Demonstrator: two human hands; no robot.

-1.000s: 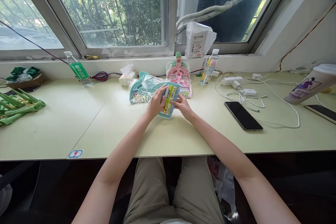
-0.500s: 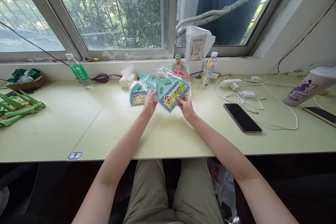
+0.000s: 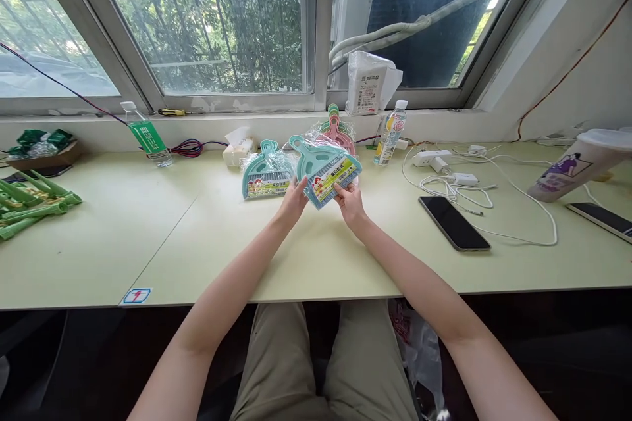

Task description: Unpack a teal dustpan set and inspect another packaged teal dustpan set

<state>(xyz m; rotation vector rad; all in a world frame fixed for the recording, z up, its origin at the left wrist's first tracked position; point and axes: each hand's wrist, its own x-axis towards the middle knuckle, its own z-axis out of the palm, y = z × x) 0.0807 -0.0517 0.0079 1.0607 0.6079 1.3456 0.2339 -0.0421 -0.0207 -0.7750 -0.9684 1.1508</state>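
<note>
Between my hands is a teal mini dustpan and brush set [image 3: 322, 163] in clear wrap, with a yellow label and grey bristles. It is tilted, handle toward the upper left. My left hand [image 3: 293, 202] is closed on its lower left corner. My right hand [image 3: 351, 205] pinches the bristle edge at the lower right. Just left of it, a second wrapped teal dustpan set [image 3: 267, 170] rests on the table. Behind the held one stands a pink dustpan set [image 3: 338, 133] with some green, partly hidden.
On the right lie a black phone [image 3: 454, 223], white cables and chargers [image 3: 447, 177], and a tilted cup [image 3: 575, 168]. Bottles [image 3: 390, 137] [image 3: 151, 139] and a tissue pack [image 3: 238, 148] line the back. Green bundled pieces [image 3: 37, 204] are at the left.
My left hand has shifted from the set's left side, near the handle, to its lower left corner. The held set has turned slightly and moved a little right, uncovering more of the second teal set.
</note>
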